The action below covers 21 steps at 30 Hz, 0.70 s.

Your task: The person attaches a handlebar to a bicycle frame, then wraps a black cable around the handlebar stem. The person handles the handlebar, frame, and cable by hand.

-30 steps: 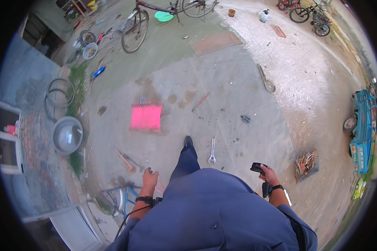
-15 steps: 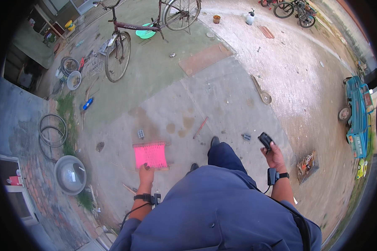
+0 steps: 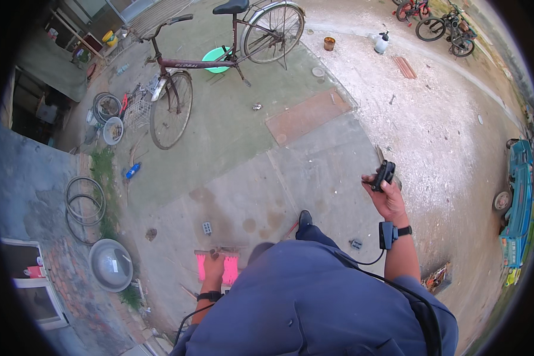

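My right hand is raised over the concrete, its fingers around a black block-shaped thing that looks like a bicycle pedal. My left hand is lowered above a low stool with a bright pink corded seat and covers part of it. Its fingers are closed near a small dark bit that I cannot make out. A grey block with holes lies just beyond the stool. Another grey block lies below my right hand. An old maroon bicycle stands ahead.
A rusty flat sheet lies ahead on the ground. To the left are a metal basin, loose tyres and a blue bottle. A box of tools sits at right, with a teal cart beyond it.
My right hand has moved forward with the black pedal, turning it. My left hand has shifted forward over the stool. The view has moved, and the ground things appear lower.
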Tool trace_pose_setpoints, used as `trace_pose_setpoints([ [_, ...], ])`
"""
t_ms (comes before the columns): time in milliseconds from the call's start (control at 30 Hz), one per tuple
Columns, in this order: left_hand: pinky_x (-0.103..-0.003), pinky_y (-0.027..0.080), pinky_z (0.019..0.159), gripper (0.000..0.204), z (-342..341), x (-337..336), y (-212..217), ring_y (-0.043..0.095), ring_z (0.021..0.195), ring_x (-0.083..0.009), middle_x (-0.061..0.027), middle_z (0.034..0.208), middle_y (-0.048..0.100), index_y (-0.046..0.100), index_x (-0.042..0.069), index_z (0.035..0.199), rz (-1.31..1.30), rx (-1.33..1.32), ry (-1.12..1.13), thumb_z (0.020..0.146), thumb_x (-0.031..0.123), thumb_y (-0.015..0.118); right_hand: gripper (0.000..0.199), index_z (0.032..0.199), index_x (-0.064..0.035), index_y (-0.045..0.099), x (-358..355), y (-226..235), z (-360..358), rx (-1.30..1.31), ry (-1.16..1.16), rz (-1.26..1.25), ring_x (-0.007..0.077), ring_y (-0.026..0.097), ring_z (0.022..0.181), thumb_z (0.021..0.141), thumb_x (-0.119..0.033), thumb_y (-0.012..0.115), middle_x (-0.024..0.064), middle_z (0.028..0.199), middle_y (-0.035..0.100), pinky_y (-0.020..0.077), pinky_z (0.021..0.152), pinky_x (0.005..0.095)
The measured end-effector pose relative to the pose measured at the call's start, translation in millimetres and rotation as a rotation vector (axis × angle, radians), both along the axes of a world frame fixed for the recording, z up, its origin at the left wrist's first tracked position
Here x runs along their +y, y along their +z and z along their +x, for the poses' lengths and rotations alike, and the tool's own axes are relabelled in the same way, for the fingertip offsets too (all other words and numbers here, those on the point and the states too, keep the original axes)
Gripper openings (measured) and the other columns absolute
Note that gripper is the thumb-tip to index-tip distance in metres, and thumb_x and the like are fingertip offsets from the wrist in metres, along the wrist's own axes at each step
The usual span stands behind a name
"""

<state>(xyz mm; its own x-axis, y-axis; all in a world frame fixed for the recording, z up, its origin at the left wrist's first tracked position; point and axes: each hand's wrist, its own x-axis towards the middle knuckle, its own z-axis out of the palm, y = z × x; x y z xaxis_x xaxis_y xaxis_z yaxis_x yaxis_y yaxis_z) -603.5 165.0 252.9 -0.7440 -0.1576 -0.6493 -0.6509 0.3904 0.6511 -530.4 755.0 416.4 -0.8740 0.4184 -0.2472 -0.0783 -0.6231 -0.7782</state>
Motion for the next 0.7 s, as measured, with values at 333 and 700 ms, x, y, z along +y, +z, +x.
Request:
trace_pose_setpoints([
  [333, -0.039, 0.051, 0.098, 0.061, -181, 68, 2, 0.064, 0.117, -0.0318, -0.0249, 0.128, 0.065, 0.05, -0.006, 0.139, -0.128, -0.164, -0.121, 0.087, 0.017, 0.073, 0.029, 0.106, -0.0098, 0.062, 66, -53, -187, -0.138, -0.007, 0.029, 0.0284, 0.067, 0.104, 0.091, -0.029, 0.079, 0.0057, 0.093, 0.069, 0.0467, 0.105, 0.0481],
  [700, -0.038, 0.052, 0.096, 0.059, -516, 165, -27, 0.066, 0.115, -0.0307, -0.0229, 0.125, 0.067, 0.052, -0.005, 0.139, -0.079, 0.152, -0.256, 0.091, 0.024, 0.071, 0.027, 0.097, -0.0102, 0.063, 118, -67, -272, -0.312, -0.466, -0.13, 0.0301, 0.068, 0.091, 0.094, -0.035, 0.071, 0.0076, 0.08, 0.067, 0.0513, 0.096, 0.0462],
])
